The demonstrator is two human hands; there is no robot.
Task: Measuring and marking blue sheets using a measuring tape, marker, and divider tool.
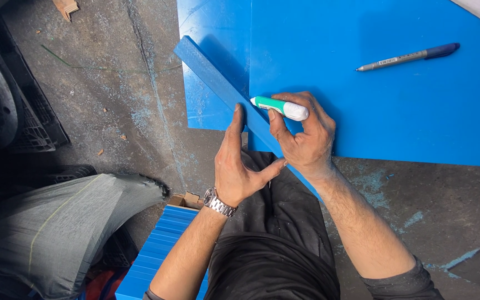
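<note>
Left hand (237, 166), a metal watch (216, 201) on its wrist, lay open with fingers together and thumb spread, its fingertips pressed flat on a long blue strip (218, 83). That strip ran slantwise from the upper left down toward the person's lap, crossing the edge of a big blue sheet (395, 111) on the dusty concrete floor (129, 111). Below the wrist sat a stack of blue strips (159, 250) in a cardboard box. Just right of the strip, the right hand (304, 133) was closed around a green and white marker (279, 106), which lay against the strip's edge. Farther right, well apart, a grey pen (409, 56) with a dark cap rested on the sheet.
</note>
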